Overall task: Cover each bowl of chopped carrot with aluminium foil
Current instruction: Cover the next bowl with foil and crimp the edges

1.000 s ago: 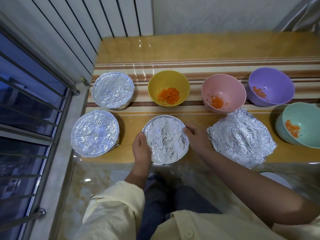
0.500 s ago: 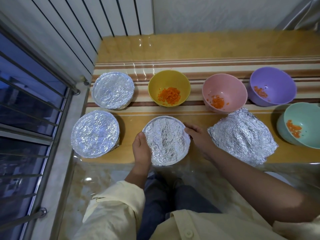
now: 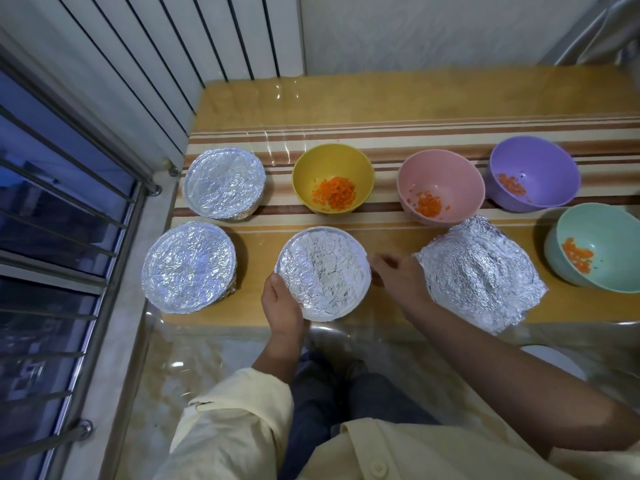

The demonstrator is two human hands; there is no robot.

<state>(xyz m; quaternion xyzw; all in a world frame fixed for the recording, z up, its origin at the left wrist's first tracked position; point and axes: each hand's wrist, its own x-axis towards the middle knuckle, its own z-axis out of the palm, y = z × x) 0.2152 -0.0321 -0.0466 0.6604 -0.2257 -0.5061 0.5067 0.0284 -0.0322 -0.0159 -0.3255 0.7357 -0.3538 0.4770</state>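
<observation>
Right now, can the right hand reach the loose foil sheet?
Probably yes: the foil sheet lies just beside the right hand, with nothing between them, while the left hand holds the covered bowl.

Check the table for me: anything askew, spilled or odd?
Foil on the centre bowl sits inside its white rim, not wrapped over it as on the two left bowls. A crumpled foil sheet lies loose on the table beside the right hand. No spilled carrot visible.

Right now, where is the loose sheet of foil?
Head view: loose foil sheet lies front right on the table, between the right hand and the green bowl.
</observation>
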